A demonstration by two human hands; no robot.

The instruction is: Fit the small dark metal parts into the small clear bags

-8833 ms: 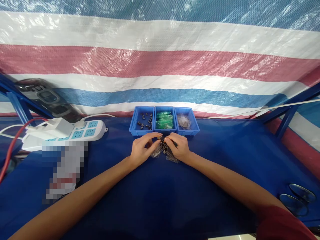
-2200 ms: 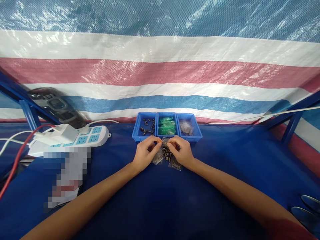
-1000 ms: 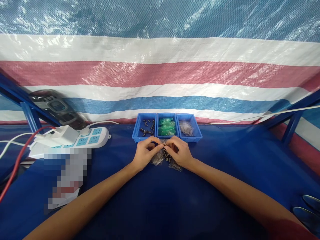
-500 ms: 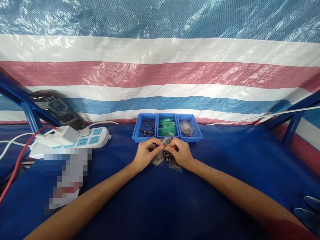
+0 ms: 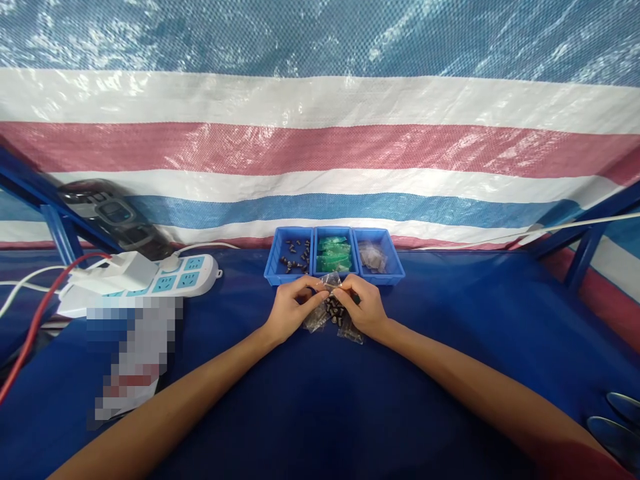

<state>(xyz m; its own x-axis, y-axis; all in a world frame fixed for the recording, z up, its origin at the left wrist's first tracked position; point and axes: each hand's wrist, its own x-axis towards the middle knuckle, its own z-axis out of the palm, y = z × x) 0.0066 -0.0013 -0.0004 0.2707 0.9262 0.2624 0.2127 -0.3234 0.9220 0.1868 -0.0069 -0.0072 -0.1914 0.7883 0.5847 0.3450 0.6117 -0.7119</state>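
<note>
Between my two hands is a small clear plastic bag [image 5: 331, 280]. My left hand [image 5: 295, 307] pinches its left side with thumb and fingers. On the other side, my right hand [image 5: 363, 307] is closed on the same bag. Several dark small parts [image 5: 335, 312] lie on the blue table just below the fingertips. One clear bag [image 5: 317, 320] rests beside my left fingers, and another [image 5: 351, 331] lies under the edge of my right hand. What the held bag contains is too small to make out.
Behind my hands stand three blue bins: dark screws in the left bin [image 5: 270, 272], green packets in the middle bin [image 5: 334, 273], clear bags in the right bin [image 5: 395, 272]. A power strip [image 5: 205, 283] with cables lies left. Glasses [image 5: 613, 430] sit far right.
The clear bag between my fingertips has shifted slightly and lies flatter across them. My fingertips have moved a little apart; both arms are nearly where they were.
</note>
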